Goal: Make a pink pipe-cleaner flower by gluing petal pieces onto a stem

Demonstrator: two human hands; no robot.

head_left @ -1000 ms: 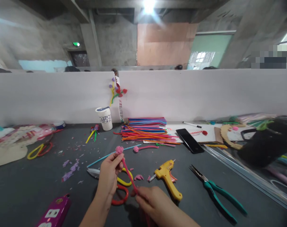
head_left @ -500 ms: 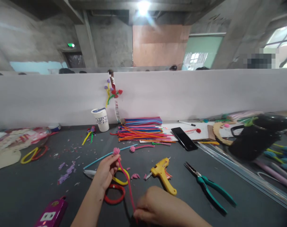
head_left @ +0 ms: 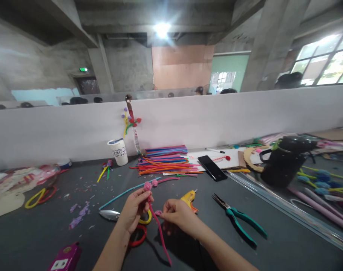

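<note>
My left hand (head_left: 140, 205) pinches a pink pipe-cleaner flower (head_left: 148, 186) just below its fluffy head. The flower's long pink stem (head_left: 161, 235) hangs down freely towards the table's near edge. Right of the stem is my right hand (head_left: 174, 214), its thumb and forefinger drawn together beside a small pink scrap (head_left: 158, 213); whether they grip it I cannot tell. Beneath my left hand lie scissors (head_left: 140, 236) with red and yellow handles, partly covered. A yellow glue gun (head_left: 189, 198) is half hidden behind my right hand. Behind the flower lies another pink pipe-cleaner flower (head_left: 167, 180).
Pipe cleaners (head_left: 166, 165) are piled at the back beside a paper cup (head_left: 118, 152) and a phone (head_left: 212, 168). Green-handled pliers (head_left: 239, 220), clear rods (head_left: 276, 203) and a black jug (head_left: 283, 162) occupy the right. A purple power strip (head_left: 64, 258) is front left.
My right hand has let go of the stem's lower end and moved up to the pink scrap. The flower has shifted slightly right in my left hand. The camera view has tilted up.
</note>
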